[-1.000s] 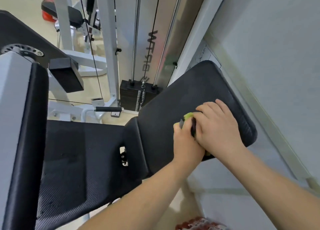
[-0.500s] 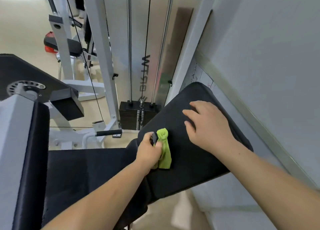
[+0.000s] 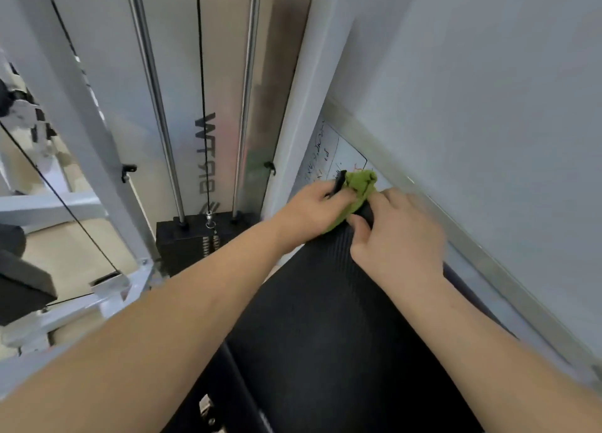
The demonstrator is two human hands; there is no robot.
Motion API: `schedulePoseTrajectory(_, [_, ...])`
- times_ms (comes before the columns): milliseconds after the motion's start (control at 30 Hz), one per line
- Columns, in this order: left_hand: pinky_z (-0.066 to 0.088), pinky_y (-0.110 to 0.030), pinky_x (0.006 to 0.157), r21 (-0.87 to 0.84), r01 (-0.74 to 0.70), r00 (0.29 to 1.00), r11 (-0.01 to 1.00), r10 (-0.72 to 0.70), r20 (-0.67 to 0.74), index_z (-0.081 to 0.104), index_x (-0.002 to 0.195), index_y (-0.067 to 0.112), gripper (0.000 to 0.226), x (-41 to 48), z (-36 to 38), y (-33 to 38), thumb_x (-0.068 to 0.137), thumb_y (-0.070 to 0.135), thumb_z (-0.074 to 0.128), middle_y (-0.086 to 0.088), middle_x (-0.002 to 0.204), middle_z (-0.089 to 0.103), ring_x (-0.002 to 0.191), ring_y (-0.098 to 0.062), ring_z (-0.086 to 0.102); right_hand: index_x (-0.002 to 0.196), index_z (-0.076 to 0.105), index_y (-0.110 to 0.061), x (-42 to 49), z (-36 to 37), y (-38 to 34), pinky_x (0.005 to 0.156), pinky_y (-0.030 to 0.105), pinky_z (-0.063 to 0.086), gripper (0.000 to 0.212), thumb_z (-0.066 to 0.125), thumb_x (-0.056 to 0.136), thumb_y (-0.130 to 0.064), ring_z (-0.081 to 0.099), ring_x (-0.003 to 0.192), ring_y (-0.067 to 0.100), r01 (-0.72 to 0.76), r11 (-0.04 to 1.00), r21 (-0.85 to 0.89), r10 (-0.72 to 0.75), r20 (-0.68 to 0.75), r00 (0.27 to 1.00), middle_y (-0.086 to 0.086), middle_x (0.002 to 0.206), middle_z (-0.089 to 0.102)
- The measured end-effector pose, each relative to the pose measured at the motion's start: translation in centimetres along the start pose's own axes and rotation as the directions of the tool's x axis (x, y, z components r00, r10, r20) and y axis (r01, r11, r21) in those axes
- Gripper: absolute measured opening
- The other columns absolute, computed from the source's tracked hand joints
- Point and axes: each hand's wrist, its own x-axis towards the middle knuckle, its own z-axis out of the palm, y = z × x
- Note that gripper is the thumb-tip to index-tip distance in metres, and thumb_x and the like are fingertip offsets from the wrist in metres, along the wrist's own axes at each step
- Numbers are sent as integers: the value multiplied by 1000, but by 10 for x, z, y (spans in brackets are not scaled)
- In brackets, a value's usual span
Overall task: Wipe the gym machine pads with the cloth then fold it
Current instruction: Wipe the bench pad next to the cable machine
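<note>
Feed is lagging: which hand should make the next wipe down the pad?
Left. The left hand grips the green cloth at the top end of the pad; the right hand only rests beside it.

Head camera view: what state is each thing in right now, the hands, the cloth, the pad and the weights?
green cloth: bunched up, lying at the pad's far end.
left hand: grips the cloth.
right hand: rests on the pad beside the cloth; blurred, grip unclear.
black pad: under both hands and the cloth.
weight stack: all down, no plate lifted.
</note>
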Motion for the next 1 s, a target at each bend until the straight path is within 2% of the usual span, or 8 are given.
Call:
schedulePoseTrajectory(200, [46, -18, 64, -42, 126, 984, 991, -119, 135, 71, 77, 41, 32, -5, -25, -58, 102, 51, 55, 22, 71, 64, 69, 1, 61, 111, 69, -19, 11, 3, -5, 62, 32, 32, 30, 60, 96, -44, 59, 104, 27, -56, 998, -34, 55, -18, 998, 0, 105, 65])
schedulePoseTrajectory(367, [54, -31, 90, 251, 293, 939, 922, -327, 103, 71, 111, 25, 38, -33, -43, -127, 99, 56, 52, 1, 106, 73, 99, -13, 67, 91, 72, -10, 7, 11, -11, 56, 23, 17, 22, 77, 85, -31, 64, 80, 32, -31, 998, -46, 25, -125, 992, 4, 84, 66])
schedulePoseTrajectory(500, [52, -35, 79, 128, 68, 997, 989, -72, 25, 67, 94, 15, 25, -19, -35, -82, 96, 38, 59, -4, 84, 67, 84, -27, 62, 91, 70, -9, 3, 18, -16, 54, 26, 22, 23, 77, 85, -30, 62, 80, 33, -33, 994, -100, 16, -170, 985, 7, 86, 66])
schedulePoseTrajectory(600, [55, -38, 93, -43, -27, 998, 999, 29, 47, 72, 110, 24, 22, -4, -23, -34, 99, 37, 59, -8, 109, 74, 104, -24, 69, 97, 67, -5, 2, 18, -15, 58, 36, 40, 26, 68, 89, -29, 63, 89, 37, -10, 995, -99, -5, -146, 989, 13, 94, 66])
schedulePoseTrajectory(667, [56, -36, 94, -55, 11, 996, 998, -6, 89, 72, 107, 28, 21, -5, -19, -36, 100, 41, 56, -3, 105, 75, 105, -23, 70, 113, 65, -1, -5, 16, -18, 90, 55, 51, 36, 62, 90, -29, 60, 113, 44, 43, 987, -158, -58, -96, 994, 22, 115, 65])
schedulePoseTrajectory(733, [51, -23, 82, 7, 72, 995, 997, -73, 62, 71, 95, 33, 18, -19, -20, -67, 102, 41, 57, 15, 88, 71, 93, -12, 66, 128, 64, -3, -15, 16, -25, 116, 66, 29, 49, 66, 88, -31, 45, 139, 45, 183, 957, -227, -194, -24, 981, 24, 140, 57])
schedulePoseTrajectory(833, [50, -16, 82, 106, 243, 969, 964, -247, 28, 73, 103, 44, 14, -49, -36, -133, 99, 50, 61, 17, 98, 72, 100, -8, 67, 124, 71, -8, -23, 27, -47, 121, 67, 21, 47, 72, 88, -39, 45, 142, 40, 419, 874, -246, -384, 177, 906, 18, 138, 62])
schedulePoseTrajectory(1000, [38, -14, 76, 281, 504, 859, 817, -507, -66, 60, 141, 31, 37, -102, -58, -203, 106, 27, 51, 3, 114, 64, 95, -15, 58, 122, 69, -19, -32, 46, -69, 119, 75, 1, 50, 59, 94, -58, 51, 127, 34, 509, 791, -339, -365, 405, 838, 5, 118, 64])
